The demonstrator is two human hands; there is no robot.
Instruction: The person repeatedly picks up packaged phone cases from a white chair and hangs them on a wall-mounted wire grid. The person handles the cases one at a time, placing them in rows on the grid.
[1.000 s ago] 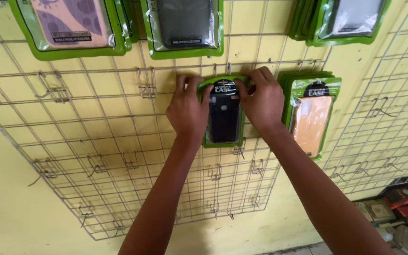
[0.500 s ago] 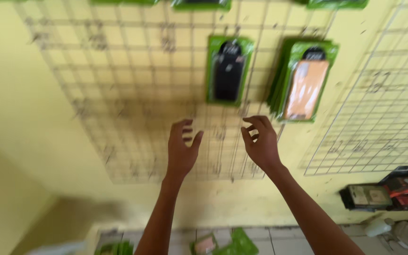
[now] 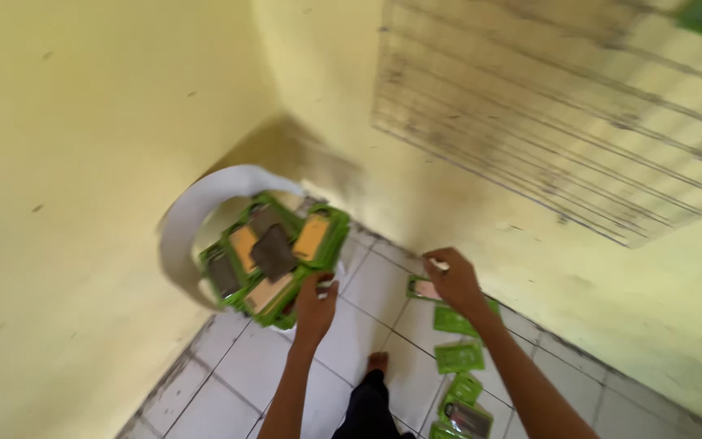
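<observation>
A white plastic chair (image 3: 197, 213) in the corner carries a pile of green-packaged phone cases (image 3: 274, 254), with orange, grey and dark inserts. My left hand (image 3: 315, 306) reaches down to the near edge of that pile, fingers apart, touching or just short of a package. My right hand (image 3: 452, 279) hangs open over the floor, just above a green package with a pink case (image 3: 422, 288). Neither hand holds anything that I can see. The view is blurred by motion.
More green packages (image 3: 458, 356) lie scattered on the white floor tiles (image 3: 229, 390) along the yellow wall. A wire grid rack (image 3: 562, 122) hangs on the wall at upper right. My foot and dark trouser leg (image 3: 371, 398) stand at the bottom.
My view has swung down from the wire rack to the floor corner. Both hands let go of the hung case and dropped toward the chair and the packages on the floor.
</observation>
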